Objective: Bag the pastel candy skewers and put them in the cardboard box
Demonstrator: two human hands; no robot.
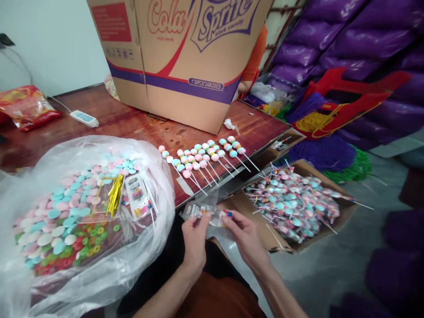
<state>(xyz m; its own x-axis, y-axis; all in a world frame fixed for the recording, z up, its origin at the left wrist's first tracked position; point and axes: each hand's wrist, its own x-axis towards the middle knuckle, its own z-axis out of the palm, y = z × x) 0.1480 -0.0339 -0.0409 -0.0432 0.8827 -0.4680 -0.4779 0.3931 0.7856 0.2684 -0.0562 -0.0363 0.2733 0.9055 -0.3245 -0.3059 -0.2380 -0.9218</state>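
My left hand (195,238) and my right hand (244,236) meet in front of the table edge, fingers pinched on a small clear printed wrapper (216,217). Whether anything is inside the wrapper I cannot make out. Just beyond my hands, candy skewers (200,160) with pink, blue and white pieces lie in a row, their white sticks pointing toward the table edge. On the left, a large clear plastic bag (150,152) lies open around loose pastel candies (71,190) and gummy rings (92,238). Gold twist ties (115,196) and a stack of printed wrappers (137,194) rest on top.
A cardboard box (285,248) full of wrapped candy sticks stands at the right, below table height. A big carton (179,95) rises at the back of the table (109,119). A power strip (84,118) and red packet (28,106) lie left; purple sacks (357,39) are piled behind.
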